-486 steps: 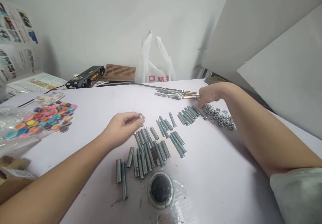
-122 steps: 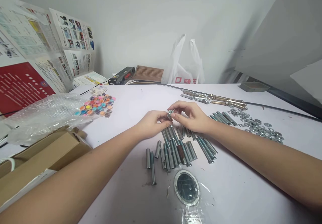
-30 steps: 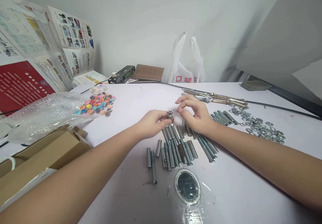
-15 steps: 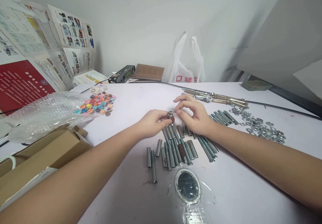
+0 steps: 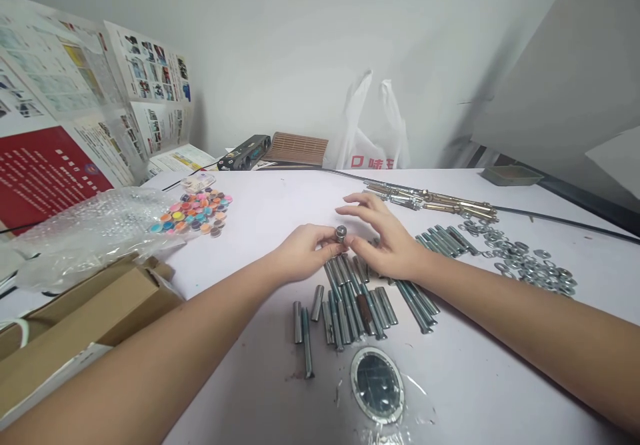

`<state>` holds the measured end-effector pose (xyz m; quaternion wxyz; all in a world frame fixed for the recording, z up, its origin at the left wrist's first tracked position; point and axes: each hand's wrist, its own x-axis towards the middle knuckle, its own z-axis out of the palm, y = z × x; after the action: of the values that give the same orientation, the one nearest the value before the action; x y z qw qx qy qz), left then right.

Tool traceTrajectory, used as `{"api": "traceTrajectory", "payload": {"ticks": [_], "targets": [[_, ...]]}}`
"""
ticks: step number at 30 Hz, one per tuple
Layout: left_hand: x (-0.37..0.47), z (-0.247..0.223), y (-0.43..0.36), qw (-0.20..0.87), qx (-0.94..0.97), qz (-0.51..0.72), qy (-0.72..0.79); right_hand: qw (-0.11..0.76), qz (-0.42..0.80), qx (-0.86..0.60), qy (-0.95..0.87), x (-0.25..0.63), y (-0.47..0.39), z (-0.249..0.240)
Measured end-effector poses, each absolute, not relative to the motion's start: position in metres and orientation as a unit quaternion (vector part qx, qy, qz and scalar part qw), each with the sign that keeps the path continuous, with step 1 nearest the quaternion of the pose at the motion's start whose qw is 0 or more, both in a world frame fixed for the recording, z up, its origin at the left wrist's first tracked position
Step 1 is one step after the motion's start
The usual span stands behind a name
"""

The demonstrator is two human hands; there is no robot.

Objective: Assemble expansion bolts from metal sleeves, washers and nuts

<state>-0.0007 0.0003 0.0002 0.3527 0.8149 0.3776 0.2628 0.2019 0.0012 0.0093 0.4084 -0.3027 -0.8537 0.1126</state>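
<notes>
My left hand [image 5: 311, 251] is closed, thumb and fingertips pinching a metal expansion bolt [image 5: 341, 233] whose round end faces up. My right hand [image 5: 383, 235] is open, its fingers spread above the table. Its thumb tip is right beside the bolt; whether it touches I cannot tell. Below the hands lie several metal sleeves [image 5: 317, 303] and long cone-ended bolts [image 5: 307, 345], with one rusty brown sleeve [image 5: 367, 313] among them. More bolts [image 5: 419, 306] lie partly under my right hand and wrist.
Loose washers and nuts [image 5: 530, 261] lie to the right, near a row of bolts [image 5: 445, 239]. Assembled expansion bolts [image 5: 450, 203] lie behind. Colourful caps [image 5: 195, 211], bubble wrap [image 5: 95, 231] and a cardboard box [image 5: 115, 311] are at left. A round dark disc [image 5: 377, 385] lies in front.
The view has shifted slightly, so the table sits lower. My right fingers have spread and lifted a little from the bolt, whose upper end now looks rounder.
</notes>
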Motion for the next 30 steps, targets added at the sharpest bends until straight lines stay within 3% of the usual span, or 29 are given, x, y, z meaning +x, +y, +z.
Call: {"api": "traceTrajectory", "payload": {"ticks": [2,7,13,18,25,30], "targets": [[-0.0009,0.0007,0.0003,0.351,0.816,0.267,0.373,0.394,0.116,-0.29,-0.865,0.2016,0.0012,0.0086],[-0.0012,0.0018,0.0,0.366,0.812,0.249,0.379,0.451,0.125,-0.326,-0.821,0.2042,0.0018,0.011],[-0.0005,0.0022,0.0005,0.354,0.81,0.262,0.388,0.393,0.127,-0.283,-0.866,0.2025,0.0016,0.0086],[-0.0013,0.003,0.0005,0.369,0.814,0.25,0.374,0.431,0.111,-0.316,-0.838,0.2043,0.0028,0.0112],[0.0003,0.0022,-0.0009,0.304,0.826,0.246,0.405,0.351,0.098,-0.294,-0.883,0.2027,0.0012,0.0108],[0.0009,0.003,-0.0032,0.245,0.837,0.259,0.416,0.361,0.055,-0.311,-0.878,0.2069,0.0052,0.0096]]}}
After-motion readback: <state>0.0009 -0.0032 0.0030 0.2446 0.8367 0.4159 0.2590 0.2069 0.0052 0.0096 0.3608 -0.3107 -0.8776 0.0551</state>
